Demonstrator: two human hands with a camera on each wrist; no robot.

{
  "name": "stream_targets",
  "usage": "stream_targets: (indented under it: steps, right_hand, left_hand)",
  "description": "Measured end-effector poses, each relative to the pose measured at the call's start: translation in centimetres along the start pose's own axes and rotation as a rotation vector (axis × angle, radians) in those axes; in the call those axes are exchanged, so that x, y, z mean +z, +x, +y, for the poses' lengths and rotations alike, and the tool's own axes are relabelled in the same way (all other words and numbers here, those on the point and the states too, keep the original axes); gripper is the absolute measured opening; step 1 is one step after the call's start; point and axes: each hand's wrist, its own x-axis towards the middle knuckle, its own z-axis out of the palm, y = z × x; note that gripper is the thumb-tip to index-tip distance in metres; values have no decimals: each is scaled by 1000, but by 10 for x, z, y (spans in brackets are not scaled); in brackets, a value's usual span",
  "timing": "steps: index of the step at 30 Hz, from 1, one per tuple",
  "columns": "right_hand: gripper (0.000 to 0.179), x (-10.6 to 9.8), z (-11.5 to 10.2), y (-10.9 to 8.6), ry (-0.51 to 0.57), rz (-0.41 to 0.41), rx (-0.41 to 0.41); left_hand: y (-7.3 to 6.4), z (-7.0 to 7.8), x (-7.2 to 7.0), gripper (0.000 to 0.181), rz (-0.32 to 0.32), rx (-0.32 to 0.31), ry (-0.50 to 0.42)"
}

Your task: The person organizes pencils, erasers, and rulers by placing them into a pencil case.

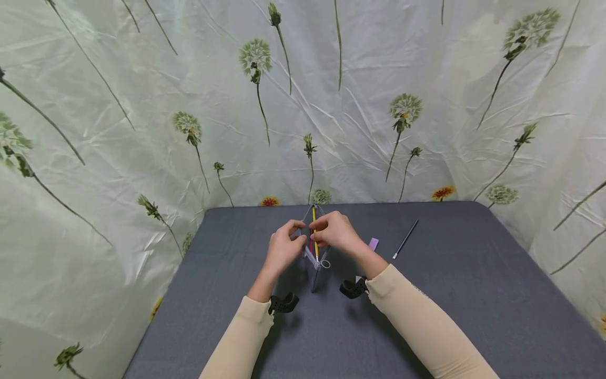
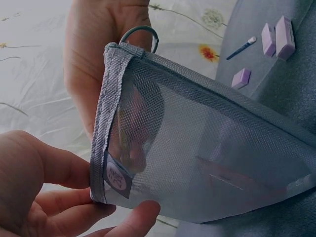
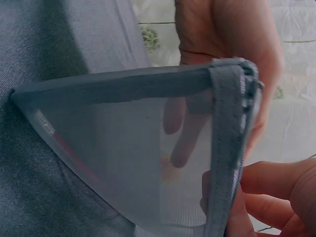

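A grey mesh zipper pouch (image 1: 314,279) stands upright on the table, its mouth spread apart. My left hand (image 1: 283,246) pinches the left edge of the mouth; in the left wrist view its fingers (image 2: 69,170) grip the zipper band beside a small label (image 2: 118,178). On the opposite edge, my right hand (image 1: 337,231) grips the band, with a fingertip showing through the mesh (image 3: 128,143) in the right wrist view. A yellow pencil (image 1: 316,250) and a reddish one (image 1: 311,245) show within the mouth. A ring (image 1: 325,263) hangs at the near corner.
A dark pencil with a white end (image 1: 405,239) lies right of the hands. Near it is a purple block (image 1: 373,243); the left wrist view shows several purple blocks (image 2: 285,38). A floral curtain (image 1: 360,131) hangs behind the grey table (image 1: 450,273).
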Motion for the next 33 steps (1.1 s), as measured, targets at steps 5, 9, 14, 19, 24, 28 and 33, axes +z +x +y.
stream_targets:
  steps: [5, 9, 14, 19, 24, 28, 33]
  right_hand:
    - [27, 2, 3, 0, -47, -17, 3]
    - [27, 1, 5, 0, -53, -22, 13]
    - [26, 1, 5, 0, -82, -20, 3]
    - [30, -1, 1, -2, -113, -25, -6]
    - [30, -9, -3, -7, -128, -2, -25]
    - [29, -21, -3, -12, -154, 57, -44]
    - [29, -41, 2, -18, -146, 139, -57]
  left_hand:
    - [0, 0, -1, 29, -5, -16, -14]
    - [0, 0, -1, 28, 10, -29, -16]
    - [1, 1, -2, 27, 20, -33, -6]
    - [2, 1, -2, 27, 25, -39, 4]
    - [1, 1, -2, 27, 32, -37, 12]
    - [1, 1, -2, 27, 35, -30, 13]
    - [0, 0, -2, 26, 33, -24, 2]
